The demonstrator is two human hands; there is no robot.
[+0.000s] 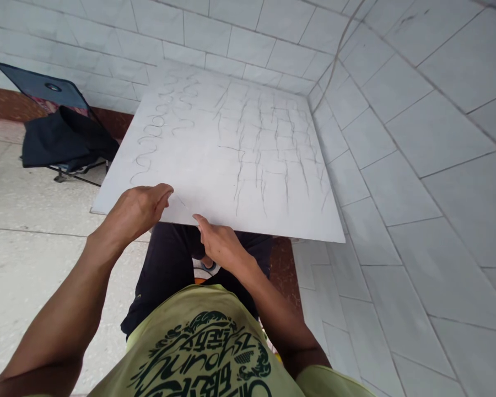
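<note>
A white board [198,171] lies in front of me, with thin dark wavy strands or lines across it. My left hand [143,207] is closed in a pinch above the board's near left edge. My right hand [221,240] pinches with thumb and finger at the near edge, a little to the right and closer to my body. A faint thin strand [183,204] stretches between the two hands; its material cannot be made out. Curly strands [146,146] run down the board's left side. Crossing strands [258,146] form a rough grid over the middle and right.
A folding chair [62,91] with a dark cloth [66,138] on it stands at the left by the wall. Pale tiled walls [397,165] border the board behind and on the right. A cable [339,52] hangs down the corner. My legs [165,259] are beneath the near edge.
</note>
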